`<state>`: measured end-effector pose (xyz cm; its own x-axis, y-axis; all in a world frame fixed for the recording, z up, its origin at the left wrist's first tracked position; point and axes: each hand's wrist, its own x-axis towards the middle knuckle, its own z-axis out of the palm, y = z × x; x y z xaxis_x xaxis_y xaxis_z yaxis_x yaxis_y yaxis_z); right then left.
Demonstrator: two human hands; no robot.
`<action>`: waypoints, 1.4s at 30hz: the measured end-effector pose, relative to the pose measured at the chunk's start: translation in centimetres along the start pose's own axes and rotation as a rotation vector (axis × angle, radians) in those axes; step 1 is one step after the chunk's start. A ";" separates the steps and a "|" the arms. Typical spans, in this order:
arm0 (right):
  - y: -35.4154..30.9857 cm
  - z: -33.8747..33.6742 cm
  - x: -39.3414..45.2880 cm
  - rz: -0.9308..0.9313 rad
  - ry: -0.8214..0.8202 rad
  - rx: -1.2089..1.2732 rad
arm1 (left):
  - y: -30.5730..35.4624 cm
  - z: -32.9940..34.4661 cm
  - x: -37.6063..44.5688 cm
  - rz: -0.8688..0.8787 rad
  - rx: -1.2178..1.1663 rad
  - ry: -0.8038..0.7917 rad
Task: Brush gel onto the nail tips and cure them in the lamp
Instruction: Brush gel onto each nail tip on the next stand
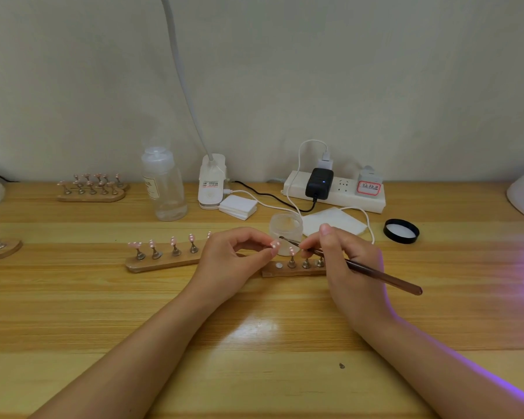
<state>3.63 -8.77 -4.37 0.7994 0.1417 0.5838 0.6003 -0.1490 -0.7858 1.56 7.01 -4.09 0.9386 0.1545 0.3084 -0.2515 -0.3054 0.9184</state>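
My left hand [233, 261] pinches a small pink nail tip [275, 244] between thumb and fingertips, lifted off its stand. My right hand [345, 267] holds a dark brown brush [375, 272] like a pen, its tip almost touching that nail tip. Just behind stands an open frosted gel jar [286, 229]. A wooden holder [288, 271] under my hands has one bare magnet spot and several pegs, one carrying a pink tip. A second wooden holder [161, 263] to the left carries several pink tips on metal pegs.
The jar's black lid [401, 231] lies to the right. A clear bottle [164, 186], a clip lamp base [211, 182], cotton pads [238, 207], a white wipe [335, 220] and a power strip [336, 192] line the back. More nail holders [91, 189] sit far left. Purple light glows at right.
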 end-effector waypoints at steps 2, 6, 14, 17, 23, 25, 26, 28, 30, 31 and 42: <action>0.0 0.0 0.0 -0.011 -0.010 -0.016 | 0.0 0.0 0.0 0.003 0.011 0.001; 0.1 0.0 -0.2 -0.053 -0.048 -0.007 | -0.2 0.0 0.1 -0.002 0.025 0.010; 0.1 -0.1 -0.2 -0.046 -0.038 0.044 | -0.2 -0.2 0.1 0.006 0.052 0.017; 0.0 0.0 -0.1 -0.025 -0.034 -0.037 | -0.2 -0.2 0.1 0.013 0.060 0.017; 0.0 0.2 -0.1 -0.054 -0.067 -0.052 | -0.2 -0.1 0.2 0.010 0.073 0.030; 0.1 0.2 -0.3 -0.061 -0.076 -0.016 | -0.2 -0.1 0.1 0.010 0.065 0.032; 0.0 0.1 -0.4 -0.060 -0.079 0.000 | -0.1 -0.1 0.1 0.009 0.060 0.034; 0.0 0.0 -0.4 -0.054 -0.068 0.013 | -0.1 -0.1 0.1 0.007 0.059 0.038; 0.0 0.0 -0.2 -0.045 -0.049 -0.010 | -0.1 -0.1 0.1 0.005 0.066 0.039; 0.0 0.0 -0.1 -0.037 -0.042 -0.030 | -0.1 -0.1 0.1 0.003 0.070 0.037; -0.1 0.2 -0.4 -0.036 -0.106 -0.041 | -0.1 0.0 0.0 0.002 0.070 0.039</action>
<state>3.25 -8.59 -4.50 0.7717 0.2498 0.5849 0.6307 -0.1814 -0.7545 1.63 7.06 -4.21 0.9278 0.1902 0.3210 -0.2350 -0.3705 0.8986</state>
